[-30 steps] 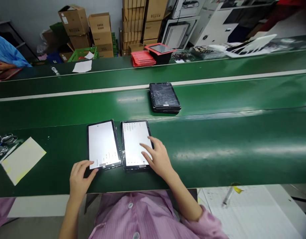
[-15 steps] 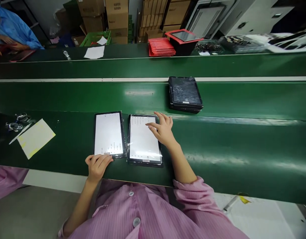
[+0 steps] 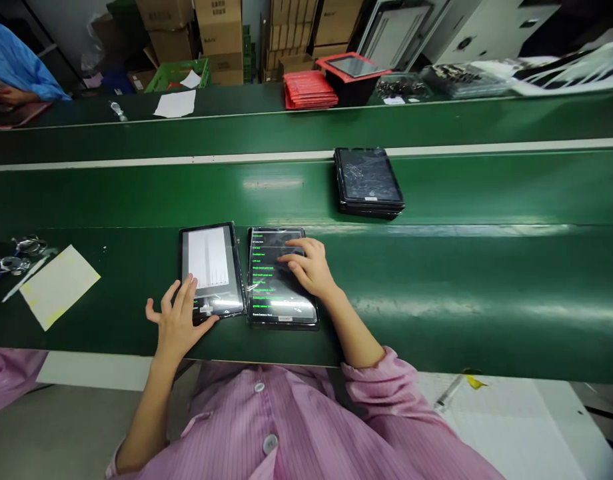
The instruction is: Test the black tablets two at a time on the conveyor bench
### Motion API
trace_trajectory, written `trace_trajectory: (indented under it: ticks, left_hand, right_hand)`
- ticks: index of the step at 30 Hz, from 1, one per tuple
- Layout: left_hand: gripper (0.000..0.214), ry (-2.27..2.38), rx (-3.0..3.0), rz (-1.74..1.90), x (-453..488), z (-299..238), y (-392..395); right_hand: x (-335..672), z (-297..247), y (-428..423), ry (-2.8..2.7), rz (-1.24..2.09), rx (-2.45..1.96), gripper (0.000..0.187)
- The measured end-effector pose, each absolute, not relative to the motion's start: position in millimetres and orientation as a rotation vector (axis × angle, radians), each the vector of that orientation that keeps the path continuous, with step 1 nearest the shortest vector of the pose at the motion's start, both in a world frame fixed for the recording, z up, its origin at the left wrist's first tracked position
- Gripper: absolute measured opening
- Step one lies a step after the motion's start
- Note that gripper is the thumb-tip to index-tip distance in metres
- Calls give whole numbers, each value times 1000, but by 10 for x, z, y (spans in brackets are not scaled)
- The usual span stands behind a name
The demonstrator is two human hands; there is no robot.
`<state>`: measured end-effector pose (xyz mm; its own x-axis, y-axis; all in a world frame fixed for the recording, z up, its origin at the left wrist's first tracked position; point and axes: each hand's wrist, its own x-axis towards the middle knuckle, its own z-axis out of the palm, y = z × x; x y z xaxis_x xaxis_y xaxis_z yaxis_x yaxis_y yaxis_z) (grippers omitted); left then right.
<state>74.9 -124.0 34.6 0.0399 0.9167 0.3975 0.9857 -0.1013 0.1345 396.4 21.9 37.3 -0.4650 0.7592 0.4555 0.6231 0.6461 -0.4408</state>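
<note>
Two tablets lie flat, side by side, on the near strip of the green worktop (image 3: pixel 461 280), right in front of the person and just about touching along their long edges. The left tablet (image 3: pixel 209 270) shows a pale panel with faint vertical lines inside a grey frame. The right tablet (image 3: pixel 281 277) has a black screen with rows of green text (way too small to read). Both look wrapped in clear film going by the glare, though I can't be sure.

The left hand (image 3: pixel 179 323) is spread wide open, with its fingertips resting on the near left corner of the left tablet and covering it. It grips nothing. The right hand (image 3: pixel 309 267) lies over the right side of the right tablet, fingers loosely bent and index tip on the upper rows. It holds nothing and hides part of the list.

Farther back and to the right sits a stack of dark tablets (image 3: pixel 369 180), well apart. At far left there's a sheet of paper (image 3: pixel 59 285) with some shiny metal bits (image 3: pixel 16 257) beside it. A pen (image 3: pixel 449 393) lies near right.
</note>
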Motion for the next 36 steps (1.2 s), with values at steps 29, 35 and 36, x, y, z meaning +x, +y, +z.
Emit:
trace_trajectory:
  ticks: [29, 35, 36]
  left_hand:
    - [84, -2398, -2178, -1075, 347, 222, -1201]
    - [83, -2339, -2265, -1290, 252, 66, -1028]
    - [85, -2321, -2253, -1311, 248, 46, -1030]
  right_hand:
    - [3996, 419, 146, -2025, 187, -1115, 48]
    - [3916, 339, 164, -2128, 171, -1006, 38]
    - [3912, 333, 165, -2121, 157, -984, 37]
